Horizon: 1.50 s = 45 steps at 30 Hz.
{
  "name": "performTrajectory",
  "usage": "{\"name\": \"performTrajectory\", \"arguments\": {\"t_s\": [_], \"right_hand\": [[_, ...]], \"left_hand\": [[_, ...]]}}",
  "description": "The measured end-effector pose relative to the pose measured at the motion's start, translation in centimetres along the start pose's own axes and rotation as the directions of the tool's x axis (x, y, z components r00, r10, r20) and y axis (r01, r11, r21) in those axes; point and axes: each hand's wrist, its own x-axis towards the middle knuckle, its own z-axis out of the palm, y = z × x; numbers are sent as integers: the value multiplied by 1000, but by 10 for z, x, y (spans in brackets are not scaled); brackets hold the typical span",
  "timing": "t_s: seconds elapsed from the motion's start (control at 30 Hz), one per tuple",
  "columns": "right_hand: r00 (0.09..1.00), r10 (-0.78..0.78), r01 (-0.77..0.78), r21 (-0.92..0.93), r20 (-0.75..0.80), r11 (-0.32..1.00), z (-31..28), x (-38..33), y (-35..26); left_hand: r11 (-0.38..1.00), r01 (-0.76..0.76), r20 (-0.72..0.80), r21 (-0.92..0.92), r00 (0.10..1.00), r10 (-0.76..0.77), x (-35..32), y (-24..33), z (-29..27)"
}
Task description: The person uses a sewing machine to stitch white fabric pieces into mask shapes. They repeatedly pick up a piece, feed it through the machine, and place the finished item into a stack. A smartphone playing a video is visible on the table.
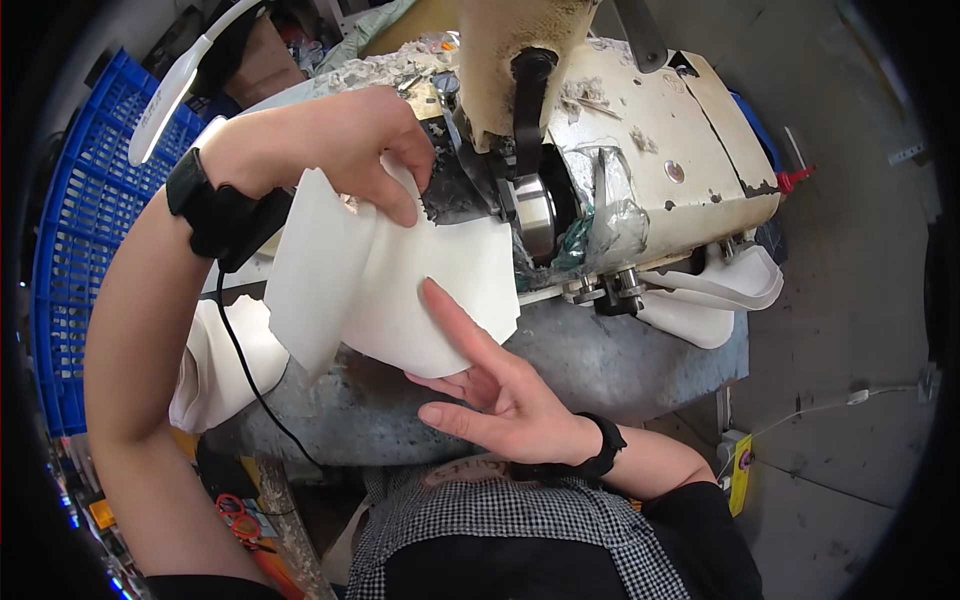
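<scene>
A white sheet-like piece (410,290), perhaps leather, bends up into a fold on its left and reaches to the skiving machine's (660,140) round metal part (535,215). My left hand (375,150) arches over the far edge, its thumb and fingers closed on the piece beside the machine's presser. At the near edge my right hand (500,400) has its index finger lying on top and other fingers underneath, so the piece sits between them; the thumb stands apart. How the far edge meets the machine is partly hidden by my left hand.
Folded white pieces (225,360) lie at the left, and more white pieces (710,295) hang at the machine's right. A blue plastic crate (90,220) stands far left below a lit lamp (170,100). A black cable (245,360) runs down from my left wrist. Scraps litter the machine top.
</scene>
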Motion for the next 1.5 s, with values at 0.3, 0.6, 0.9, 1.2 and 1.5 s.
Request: {"name": "performTrajectory", "arguments": {"t_s": [0.3, 0.6, 0.9, 1.2, 1.5], "right_hand": [[999, -19, 17, -39, -38, 999, -4, 4, 2], [993, -66, 52, -142, -99, 988, -12, -3, -2], [936, -90, 6, -242, -341, 970, -27, -16, -22], [902, -103, -70, -377, -420, 924, -53, -17, -42], [915, -6, -194, -453, -404, 870, -70, -9, -78]], "left_hand": [[999, 24, -73, 31, 997, -21, 3, 0, 4], [997, -44, -169, 60, 984, 54, 5, 7, 6], [999, 37, -304, -12, 952, -39, 14, 22, 21], [996, 11, -432, -94, 901, -51, 4, 25, 41], [964, 112, -470, -241, 856, -217, 1, 39, 50]]}}
